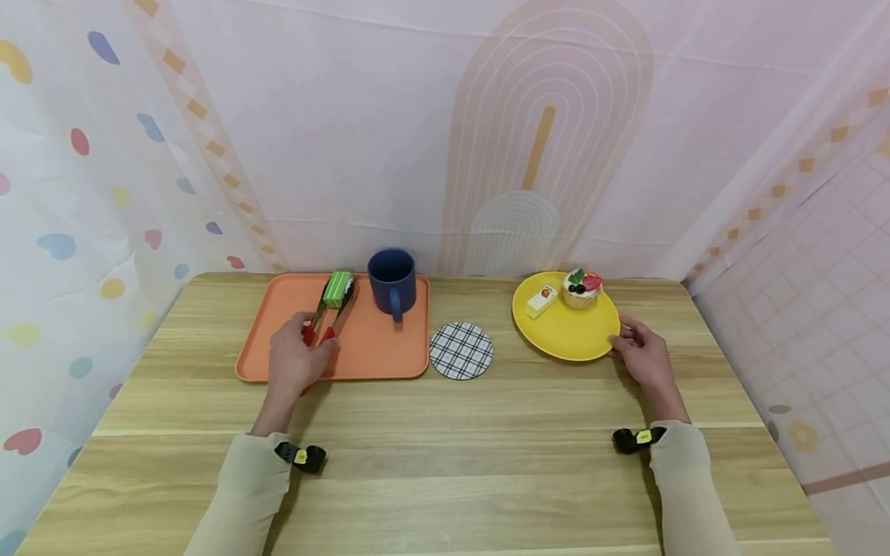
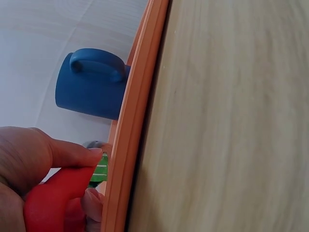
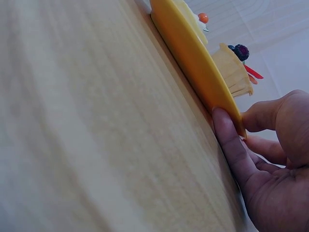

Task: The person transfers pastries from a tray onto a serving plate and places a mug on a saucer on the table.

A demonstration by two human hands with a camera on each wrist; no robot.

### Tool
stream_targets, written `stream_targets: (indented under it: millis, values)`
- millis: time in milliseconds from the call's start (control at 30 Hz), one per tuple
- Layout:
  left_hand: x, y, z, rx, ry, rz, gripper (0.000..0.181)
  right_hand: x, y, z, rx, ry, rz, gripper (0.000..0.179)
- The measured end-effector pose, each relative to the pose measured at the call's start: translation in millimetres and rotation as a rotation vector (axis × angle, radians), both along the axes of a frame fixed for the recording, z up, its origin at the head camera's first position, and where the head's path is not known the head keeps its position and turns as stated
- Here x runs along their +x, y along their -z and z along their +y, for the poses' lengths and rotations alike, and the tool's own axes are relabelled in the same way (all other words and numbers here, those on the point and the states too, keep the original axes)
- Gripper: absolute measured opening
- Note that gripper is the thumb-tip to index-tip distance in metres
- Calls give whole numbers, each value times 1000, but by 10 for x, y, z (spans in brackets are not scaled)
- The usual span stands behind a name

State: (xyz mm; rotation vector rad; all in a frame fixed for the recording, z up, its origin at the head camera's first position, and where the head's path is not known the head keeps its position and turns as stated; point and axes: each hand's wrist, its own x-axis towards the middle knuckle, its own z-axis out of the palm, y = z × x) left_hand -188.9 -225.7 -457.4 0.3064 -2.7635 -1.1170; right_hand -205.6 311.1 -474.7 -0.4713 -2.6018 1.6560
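My left hand (image 1: 295, 355) holds a pair of tongs (image 1: 327, 334) with red grips and dark arms over the orange tray (image 1: 382, 357). Between the tongs' tips is a green striped block, like a small toy cake (image 1: 337, 288); whether it touches the tray I cannot tell. In the left wrist view the thumb and fingers are around the red grip (image 2: 58, 195). My right hand (image 1: 647, 357) pinches the right rim of a yellow plate (image 1: 566, 340), thumb and fingers on either side of the edge. On that plate are a fruit-topped cupcake (image 1: 579, 292) and a pale cake slice (image 1: 541, 302).
A dark blue mug (image 1: 382, 289) stands at the tray's back right, its handle toward me. Between tray and plate lies a round checked coaster (image 1: 461, 350). A patterned curtain (image 1: 348, 139) hangs behind the wooden table (image 1: 473, 463).
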Motion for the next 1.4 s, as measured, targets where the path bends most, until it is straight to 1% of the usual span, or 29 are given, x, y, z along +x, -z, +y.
stream_targets:
  millis: [333, 433, 700, 933, 1133, 1400]
  values:
    - [43, -63, 3, 19, 4, -18, 57, -3, 1, -4, -2, 3, -2, 55]
    - [56, -87, -7, 19, 9, -14, 57, -3, -3, -7, 4, 2, -4, 55]
    - [94, -144, -21, 1, 20, 43, 56, -11, 0, -1, -14, -5, 1, 55]
    - [129, -236, -4, 0, 25, 97, 56, 7, 0, -1, -12, -3, -10, 55]
    - [159, -346, 0, -3, 26, 116, 57, 7, -17, -7, -14, 1, -22, 54]
    - [185, -428, 38, -8, 35, 140, 57, -1, -11, -6, -13, 7, -24, 55]
